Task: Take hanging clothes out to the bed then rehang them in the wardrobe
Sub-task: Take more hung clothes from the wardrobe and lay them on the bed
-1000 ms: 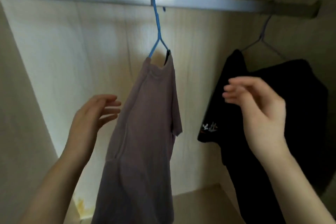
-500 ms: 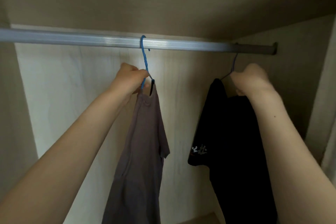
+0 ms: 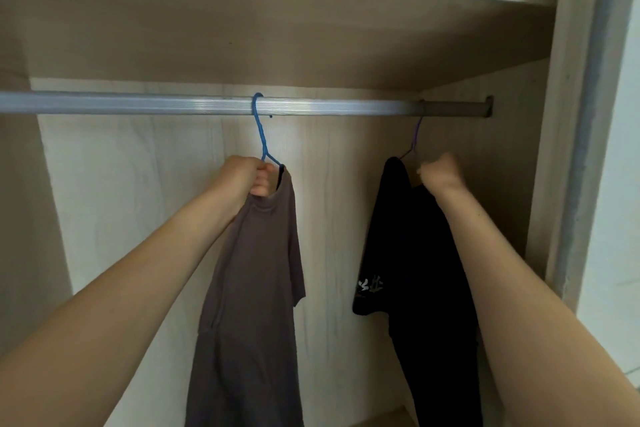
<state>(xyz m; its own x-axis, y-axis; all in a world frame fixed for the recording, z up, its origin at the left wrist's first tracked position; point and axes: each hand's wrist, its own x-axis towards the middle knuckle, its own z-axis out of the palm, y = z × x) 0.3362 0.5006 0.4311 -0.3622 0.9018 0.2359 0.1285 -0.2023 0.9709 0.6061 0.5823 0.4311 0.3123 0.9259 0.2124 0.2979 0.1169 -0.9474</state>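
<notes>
A grey-brown T-shirt (image 3: pixel 256 288) hangs on a blue hanger (image 3: pixel 260 135) hooked over the silver wardrobe rail (image 3: pixel 138 107). My left hand (image 3: pixel 247 180) is closed around the base of that hanger at the shirt's collar. To the right, a black T-shirt (image 3: pixel 415 270) with white print on its sleeve hangs on a purple hanger (image 3: pixel 414 140), also hooked on the rail. My right hand (image 3: pixel 440 173) grips the purple hanger just below its neck.
A shelf board (image 3: pixel 311 28) runs close above the rail. The wardrobe's right side panel (image 3: pixel 568 149) stands just beyond the black shirt. A pale back wall (image 3: pixel 138 201) lies behind the clothes, and the left wall is at the far left.
Both hands rose from open in front of the shirts and closed on the two hangers. The view has tilted up, now showing the shelf above the rail.
</notes>
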